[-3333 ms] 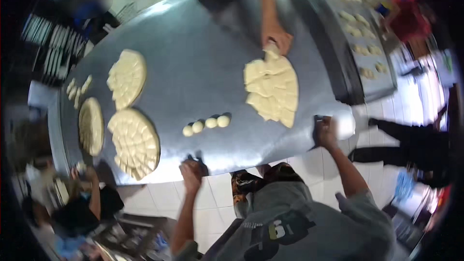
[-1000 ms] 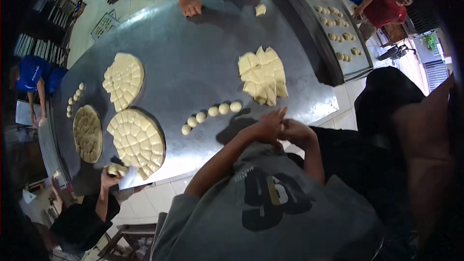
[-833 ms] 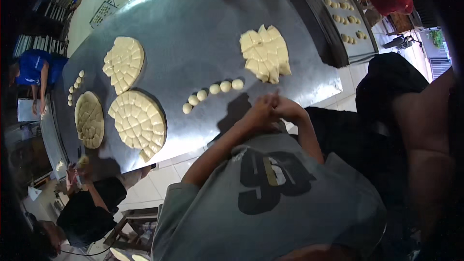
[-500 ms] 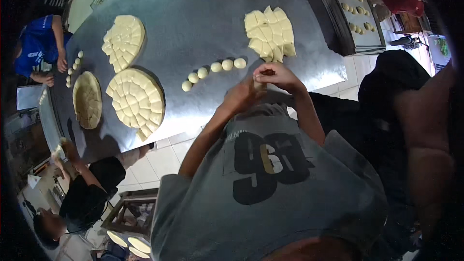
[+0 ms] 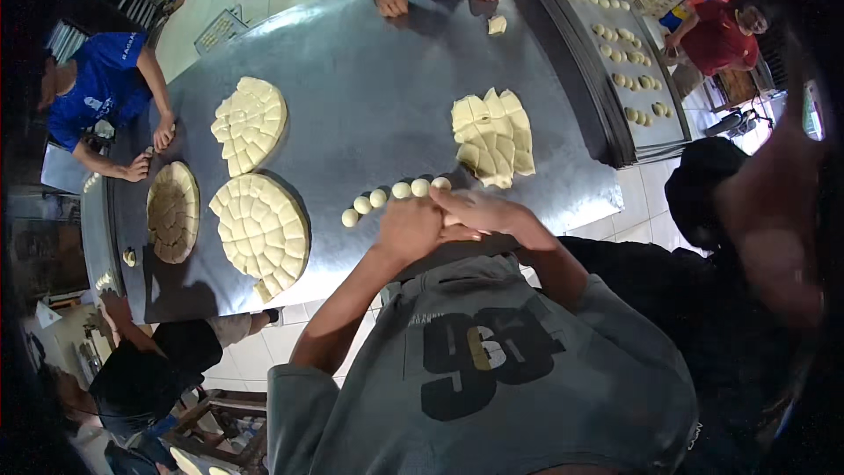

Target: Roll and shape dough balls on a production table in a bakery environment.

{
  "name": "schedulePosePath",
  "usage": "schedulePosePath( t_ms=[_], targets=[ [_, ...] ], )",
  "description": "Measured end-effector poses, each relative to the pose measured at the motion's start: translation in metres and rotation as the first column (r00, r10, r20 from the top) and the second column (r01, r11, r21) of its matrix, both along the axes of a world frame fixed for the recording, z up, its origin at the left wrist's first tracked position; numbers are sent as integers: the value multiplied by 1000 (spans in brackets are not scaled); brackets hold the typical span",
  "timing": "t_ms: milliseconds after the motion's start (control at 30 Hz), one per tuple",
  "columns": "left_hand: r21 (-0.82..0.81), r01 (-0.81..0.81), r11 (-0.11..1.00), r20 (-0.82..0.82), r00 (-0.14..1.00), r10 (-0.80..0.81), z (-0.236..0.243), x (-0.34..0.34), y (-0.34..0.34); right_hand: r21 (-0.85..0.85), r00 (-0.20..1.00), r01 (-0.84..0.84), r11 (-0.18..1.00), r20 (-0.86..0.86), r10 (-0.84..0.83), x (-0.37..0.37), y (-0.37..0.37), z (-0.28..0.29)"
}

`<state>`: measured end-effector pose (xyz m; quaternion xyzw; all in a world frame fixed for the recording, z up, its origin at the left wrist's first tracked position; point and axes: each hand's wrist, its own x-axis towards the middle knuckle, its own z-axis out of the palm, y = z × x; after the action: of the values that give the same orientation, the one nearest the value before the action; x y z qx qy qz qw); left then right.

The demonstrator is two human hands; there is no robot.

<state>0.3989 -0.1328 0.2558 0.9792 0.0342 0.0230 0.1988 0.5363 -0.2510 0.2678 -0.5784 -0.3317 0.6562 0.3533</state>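
My left hand (image 5: 411,227) and my right hand (image 5: 475,215) meet at the near edge of the steel table (image 5: 352,79), fingers closed and pressed over each other; whatever is between them is hidden. Just beyond lies a row of several round dough balls (image 5: 378,198), partly behind my hands. Past it, to the right, is a flattened slab of dough scored into pieces (image 5: 492,134). To the left are three scored dough rounds: a broken one (image 5: 248,123), a large one (image 5: 258,233) and a narrower-looking one (image 5: 172,211).
Co-workers' hands (image 5: 391,2) rest at the far side beside a small dough lump (image 5: 497,25). A person in blue (image 5: 97,88) works at the left, another in black (image 5: 132,378) below. Stacked trays with dough balls (image 5: 598,53) and a person in red (image 5: 716,40) are at right.
My hands, earlier apart at the table edge, have come together; their fingers have shifted over each other. The ball row has lengthened. The person in blue now leans onto the table.
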Motion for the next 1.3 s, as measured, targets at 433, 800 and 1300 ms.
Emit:
schedulePosePath(
  t_ms=[433,800,1300],
  targets=[
    [-429,-707,562,178,544,820,-100,-111,9,385,496,487,784,617,-611,50,-116,-124],
    [-165,-918,362,71,355,932,-188,-106,13,534,-420,721,441,844,-335,129,-149,-213],
    [-145,-905,399,241,359,902,-288,-126,7,757,-442,528,385,632,-636,125,-179,-290]
  ],
)
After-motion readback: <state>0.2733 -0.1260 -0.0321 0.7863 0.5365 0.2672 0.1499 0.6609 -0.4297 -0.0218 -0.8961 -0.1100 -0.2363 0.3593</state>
